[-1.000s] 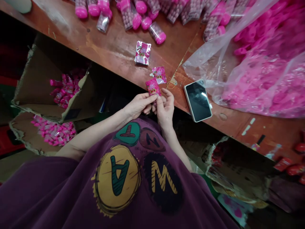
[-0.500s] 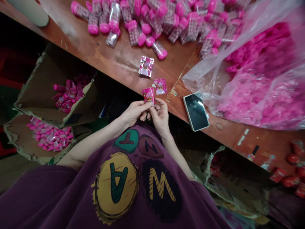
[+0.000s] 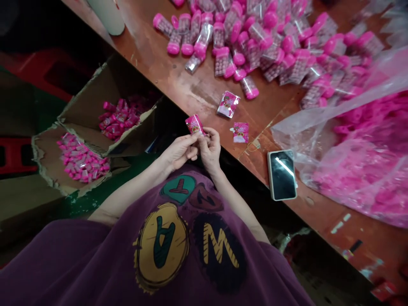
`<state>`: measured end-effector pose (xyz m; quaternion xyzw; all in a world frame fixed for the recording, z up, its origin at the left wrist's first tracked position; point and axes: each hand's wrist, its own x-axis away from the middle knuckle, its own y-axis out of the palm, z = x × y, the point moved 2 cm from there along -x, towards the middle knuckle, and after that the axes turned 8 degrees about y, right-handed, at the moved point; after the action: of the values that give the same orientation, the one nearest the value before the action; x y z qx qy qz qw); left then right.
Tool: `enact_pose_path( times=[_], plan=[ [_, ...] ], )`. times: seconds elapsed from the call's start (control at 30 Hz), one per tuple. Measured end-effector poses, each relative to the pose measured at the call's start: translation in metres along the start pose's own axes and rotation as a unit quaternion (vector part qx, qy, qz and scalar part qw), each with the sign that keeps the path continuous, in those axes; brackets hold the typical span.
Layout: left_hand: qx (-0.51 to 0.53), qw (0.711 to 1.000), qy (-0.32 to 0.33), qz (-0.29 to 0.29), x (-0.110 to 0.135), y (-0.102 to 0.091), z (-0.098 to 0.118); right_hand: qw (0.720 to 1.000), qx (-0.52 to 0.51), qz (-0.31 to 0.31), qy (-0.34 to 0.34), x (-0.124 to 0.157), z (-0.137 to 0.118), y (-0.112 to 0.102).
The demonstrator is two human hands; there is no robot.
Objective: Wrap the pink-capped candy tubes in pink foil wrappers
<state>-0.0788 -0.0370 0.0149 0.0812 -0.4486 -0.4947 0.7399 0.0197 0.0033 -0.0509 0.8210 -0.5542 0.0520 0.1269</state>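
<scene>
Between my two hands, just off the table's edge, is a small pink printed wrapper [image 3: 194, 124], its upper end tilted to the left. My left hand [image 3: 179, 152] pinches its lower end with thumb and fingers. From the other side, my right hand [image 3: 210, 149] closes on the same end, with the thumb close to the left thumb. The fingers hide the wrapper's lower part, and I cannot tell whether anything is inside. On the table nearby lie a shiny stack of similar wrappers [image 3: 228, 104] and a flat pink wrapper [image 3: 241, 132].
Clear bottles of pink balls with pink caps [image 3: 222, 61] are heaped across the brown table [image 3: 197, 87]. A phone [image 3: 282, 175] lies right of my hands, near a plastic bag of pink parts [image 3: 357, 178]. Two cardboard boxes [image 3: 92, 95] at left hold pink pieces.
My view has turned, so the table and its things appear farther right and lower. The wrapper in my hands now leans left. Both hands keep their hold on it.
</scene>
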Motion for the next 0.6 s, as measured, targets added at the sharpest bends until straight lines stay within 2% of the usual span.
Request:
enact_pose_path(
  times=[0.07, 0.13, 0.17, 0.23, 0.27, 0.3, 0.33, 0.4, 0.47, 0.53, 0.6],
  plan=[
    [0.008, 0.999, 0.022, 0.039, 0.004, -0.019, 0.016, 0.997, 0.061, -0.055, -0.013, -0.004, -0.004, 0.008],
    [0.019, 0.991, 0.078, 0.108, 0.010, -0.051, 0.043, 0.979, 0.172, -0.090, -0.064, -0.011, -0.014, 0.006],
    [0.032, 0.980, 0.118, 0.154, 0.013, -0.071, 0.059, 0.964, 0.230, -0.084, -0.101, -0.017, -0.022, 0.001],
    [0.043, 0.965, 0.161, 0.205, 0.018, -0.109, 0.087, 0.927, 0.335, -0.016, -0.169, -0.032, -0.041, -0.016],
    [0.047, 0.956, 0.157, 0.244, 0.018, -0.125, 0.097, 0.904, 0.383, 0.031, -0.186, -0.041, -0.050, -0.027],
    [0.054, 0.947, 0.153, 0.279, 0.017, -0.136, 0.102, 0.880, 0.431, 0.072, -0.186, -0.050, -0.058, -0.036],
    [0.056, 0.946, 0.143, 0.287, 0.014, -0.141, 0.102, 0.854, 0.482, 0.100, -0.171, -0.059, -0.063, -0.044],
    [0.061, 0.953, 0.118, 0.272, 0.004, -0.133, 0.089, 0.804, 0.570, 0.112, -0.128, -0.073, -0.067, -0.053],
    [0.060, 0.970, 0.081, 0.219, -0.010, -0.105, 0.063, 0.768, 0.626, 0.094, -0.100, -0.082, -0.066, -0.055],
    [0.049, 0.985, 0.047, 0.158, -0.022, -0.069, 0.036, 0.750, 0.649, 0.085, -0.102, -0.084, -0.063, -0.053],
    [-0.001, 0.996, 0.023, 0.082, -0.032, -0.033, 0.017, 0.746, 0.649, 0.087, -0.123, -0.080, -0.060, -0.054]
  ],
)
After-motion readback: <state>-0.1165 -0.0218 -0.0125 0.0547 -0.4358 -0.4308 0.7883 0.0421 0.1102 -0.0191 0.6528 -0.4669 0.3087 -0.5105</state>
